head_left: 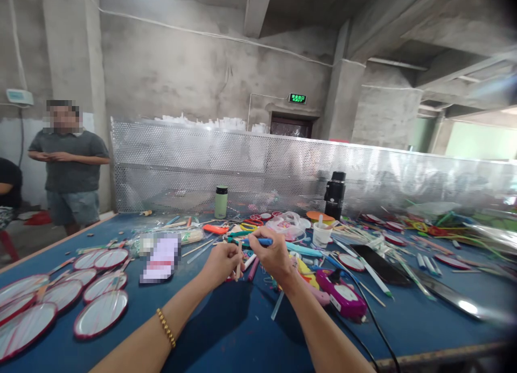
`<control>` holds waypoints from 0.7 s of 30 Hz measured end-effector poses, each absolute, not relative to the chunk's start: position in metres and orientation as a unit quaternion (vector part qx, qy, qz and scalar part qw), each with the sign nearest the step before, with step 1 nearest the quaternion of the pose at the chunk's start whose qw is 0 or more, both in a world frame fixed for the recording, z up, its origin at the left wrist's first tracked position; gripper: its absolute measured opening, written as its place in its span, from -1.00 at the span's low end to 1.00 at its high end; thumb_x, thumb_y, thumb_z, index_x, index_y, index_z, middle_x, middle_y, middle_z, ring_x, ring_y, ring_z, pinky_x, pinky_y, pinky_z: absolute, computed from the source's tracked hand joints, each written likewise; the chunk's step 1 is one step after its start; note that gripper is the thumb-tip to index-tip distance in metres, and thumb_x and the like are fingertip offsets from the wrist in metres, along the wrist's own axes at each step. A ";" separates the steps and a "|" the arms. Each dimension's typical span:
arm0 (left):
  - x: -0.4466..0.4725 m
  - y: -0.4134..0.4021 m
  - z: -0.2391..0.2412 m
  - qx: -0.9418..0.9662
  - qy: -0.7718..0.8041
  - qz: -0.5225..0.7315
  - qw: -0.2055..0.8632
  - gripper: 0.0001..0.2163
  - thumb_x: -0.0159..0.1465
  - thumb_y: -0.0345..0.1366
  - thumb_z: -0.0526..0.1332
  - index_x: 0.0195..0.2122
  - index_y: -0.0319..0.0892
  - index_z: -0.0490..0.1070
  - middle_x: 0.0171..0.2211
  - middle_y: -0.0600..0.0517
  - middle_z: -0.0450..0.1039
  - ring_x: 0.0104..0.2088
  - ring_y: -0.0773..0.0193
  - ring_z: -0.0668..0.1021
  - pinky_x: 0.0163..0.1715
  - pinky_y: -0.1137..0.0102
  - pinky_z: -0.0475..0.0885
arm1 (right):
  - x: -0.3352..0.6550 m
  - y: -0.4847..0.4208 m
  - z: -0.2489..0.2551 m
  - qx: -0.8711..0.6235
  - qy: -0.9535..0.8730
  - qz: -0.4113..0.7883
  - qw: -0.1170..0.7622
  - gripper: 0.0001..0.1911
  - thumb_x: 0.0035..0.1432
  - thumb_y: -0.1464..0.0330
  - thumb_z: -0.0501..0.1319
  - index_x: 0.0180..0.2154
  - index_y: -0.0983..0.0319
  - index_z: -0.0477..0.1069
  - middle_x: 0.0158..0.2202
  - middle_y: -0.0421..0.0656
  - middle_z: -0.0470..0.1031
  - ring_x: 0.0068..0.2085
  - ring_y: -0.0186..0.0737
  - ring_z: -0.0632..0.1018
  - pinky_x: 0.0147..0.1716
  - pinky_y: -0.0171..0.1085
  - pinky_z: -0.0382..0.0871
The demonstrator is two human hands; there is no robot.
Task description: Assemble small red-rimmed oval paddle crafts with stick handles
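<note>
My left hand (226, 260) is closed, its thumb and fingers pinching a thin pale wooden stick (239, 259) that stands nearly upright. Close by on the right, my right hand (273, 254) is closed round a blue pen-like tool (263, 242); its exact kind is not clear. Both hands hover over the front middle of a blue table (226, 335). Beyond and below the fingers lie coloured craft pieces, among them an orange tool (216, 229) and a clear plastic bag (287, 225). A purple device (343, 295) with a black cable lies right of my right forearm.
Round white red-rimmed discs on sticks (100, 314) cover the left side. A phone (160, 259) lies beside them. Behind stand a green bottle (221, 202), a black flask (335, 195) and a white cup (321, 235). A person (70, 163) stands far left.
</note>
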State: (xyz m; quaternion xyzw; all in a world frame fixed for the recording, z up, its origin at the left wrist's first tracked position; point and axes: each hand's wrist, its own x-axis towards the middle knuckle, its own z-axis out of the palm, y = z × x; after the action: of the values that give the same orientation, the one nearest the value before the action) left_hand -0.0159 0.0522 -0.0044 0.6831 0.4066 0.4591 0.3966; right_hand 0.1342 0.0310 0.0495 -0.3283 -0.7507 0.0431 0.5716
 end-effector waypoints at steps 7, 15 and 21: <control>-0.016 0.054 -0.006 0.682 0.410 0.458 0.398 -0.91 0.08 -0.34 0.08 -0.52 -0.20 0.31 -0.56 0.02 0.51 -0.60 0.27 0.57 -0.70 0.49 0.42 | 0.134 0.031 0.050 -0.324 -0.757 0.045 0.566 -0.77 0.11 0.36 0.14 -0.57 0.26 0.34 -0.60 -0.24 0.34 -0.55 -0.38 0.33 -0.51 -0.39 0.19; -0.016 0.054 -0.007 0.682 0.404 0.458 0.402 -0.91 0.09 -0.33 0.09 -0.53 -0.19 0.30 -0.58 0.04 0.50 -0.62 0.30 0.56 -0.71 0.51 0.40 | 0.134 0.032 0.048 -0.326 -0.758 0.050 0.562 -0.78 0.10 0.36 0.14 -0.57 0.25 0.34 -0.60 -0.25 0.34 -0.56 -0.39 0.32 -0.53 -0.39 0.18; -0.016 0.051 -0.004 0.685 0.410 0.456 0.392 -0.91 0.08 -0.36 0.08 -0.54 -0.19 0.28 -0.58 0.03 0.50 -0.61 0.29 0.56 -0.70 0.51 0.41 | 0.133 0.031 0.049 -0.327 -0.759 0.044 0.561 -0.78 0.10 0.36 0.14 -0.57 0.25 0.33 -0.60 -0.25 0.33 -0.55 -0.39 0.32 -0.51 -0.39 0.18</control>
State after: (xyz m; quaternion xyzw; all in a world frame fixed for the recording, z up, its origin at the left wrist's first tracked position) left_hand -0.0162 0.0509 -0.0042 0.6853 0.4105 0.4564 0.3918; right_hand 0.1332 0.0311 0.0489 -0.3266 -0.7590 0.0437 0.5615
